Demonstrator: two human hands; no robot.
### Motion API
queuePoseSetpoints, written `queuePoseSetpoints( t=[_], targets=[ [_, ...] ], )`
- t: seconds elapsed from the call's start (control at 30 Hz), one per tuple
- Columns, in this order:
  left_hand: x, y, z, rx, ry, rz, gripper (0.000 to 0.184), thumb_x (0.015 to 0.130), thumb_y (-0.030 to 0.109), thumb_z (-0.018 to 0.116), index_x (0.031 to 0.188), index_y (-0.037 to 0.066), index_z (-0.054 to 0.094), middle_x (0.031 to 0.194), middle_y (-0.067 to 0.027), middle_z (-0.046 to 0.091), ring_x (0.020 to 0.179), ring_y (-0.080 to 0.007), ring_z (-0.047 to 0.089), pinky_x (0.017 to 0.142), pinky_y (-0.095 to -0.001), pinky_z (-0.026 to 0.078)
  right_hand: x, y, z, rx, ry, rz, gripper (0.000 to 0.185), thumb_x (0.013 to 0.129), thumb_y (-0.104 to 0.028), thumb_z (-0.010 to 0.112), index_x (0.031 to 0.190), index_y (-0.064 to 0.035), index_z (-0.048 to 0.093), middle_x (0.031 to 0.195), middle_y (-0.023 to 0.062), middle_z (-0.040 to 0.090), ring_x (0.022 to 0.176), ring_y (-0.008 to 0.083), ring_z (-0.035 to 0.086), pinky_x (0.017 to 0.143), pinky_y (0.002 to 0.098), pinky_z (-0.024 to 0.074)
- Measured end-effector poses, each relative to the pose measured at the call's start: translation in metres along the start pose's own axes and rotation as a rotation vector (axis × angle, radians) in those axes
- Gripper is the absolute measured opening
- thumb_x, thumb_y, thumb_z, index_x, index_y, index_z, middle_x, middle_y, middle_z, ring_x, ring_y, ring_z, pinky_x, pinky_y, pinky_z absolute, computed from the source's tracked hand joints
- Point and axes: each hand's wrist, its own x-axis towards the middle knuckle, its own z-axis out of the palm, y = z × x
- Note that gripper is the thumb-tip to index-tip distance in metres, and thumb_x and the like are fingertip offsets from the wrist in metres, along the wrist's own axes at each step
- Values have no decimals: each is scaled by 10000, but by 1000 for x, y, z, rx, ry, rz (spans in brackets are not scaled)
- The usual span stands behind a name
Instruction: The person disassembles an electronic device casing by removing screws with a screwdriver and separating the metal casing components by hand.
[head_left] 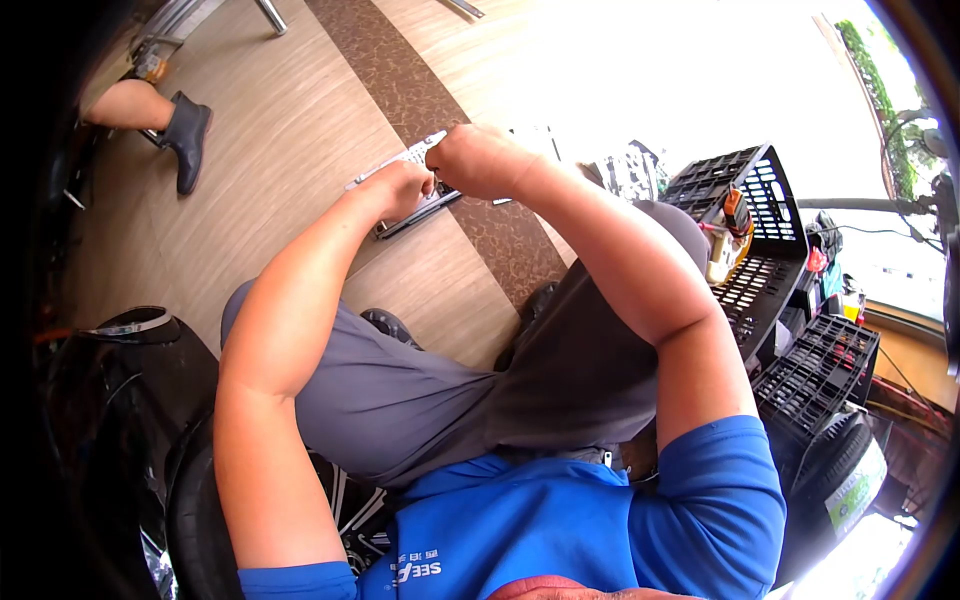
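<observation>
My left hand (404, 190) is closed, fingers curled, at the near side of a flat, pale grey and dark object (405, 222) whose kind I cannot make out. My right hand (482, 160) is also closed, beside and slightly above the left one, over the same object. The fingertips of both hands almost meet. Whatever they pinch is hidden behind the knuckles. The grey object shows a light, patterned strip on its far side and a dark edge nearer to me, in front of my knees.
A black plastic crate (775, 205) holding an orange-and-black tool (738, 215) stands to my right, with a second black crate (820, 365) below it. A tyre (840, 465) lies nearby. At the upper left, a person's boot (186, 140) rests on the wood-patterned floor (270, 170).
</observation>
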Motion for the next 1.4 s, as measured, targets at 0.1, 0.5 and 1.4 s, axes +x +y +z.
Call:
queuePoseSetpoints(
  t=[0.1, 0.5, 1.4],
  targets=[
    [5, -4, 3, 34, -15, -5, 232, 765, -40, 489, 915, 67, 631, 959, -172, 661, 904, -304, 617, 797, -370, 479, 1, -1, 3, -5, 8, -18, 137, 849, -139, 554, 875, -95, 681, 780, 149, 671, 782, 324, 664, 724, 421, 521],
    [8, -9, 7, -26, 1, 1, 218, 801, -27, 498, 934, 64, 646, 992, -175, 662, 927, -299, 619, 805, -365, 481, 0, -11, -2, -26, -46, 30, 137, 832, -131, 605, 877, -128, 734, 891, 142, 705, 882, 287, 685, 785, 373, 541],
    [11, -16, 13, -26, 40, 48, 137, 842, 23, 498, 881, 40, 628, 980, -188, 647, 901, -261, 584, 832, -361, 459, -2, -13, -7, -2, -63, 45, 171, 838, -202, 649, 859, -49, 722, 893, 167, 702, 888, 317, 683, 777, 401, 541]
  ],
)
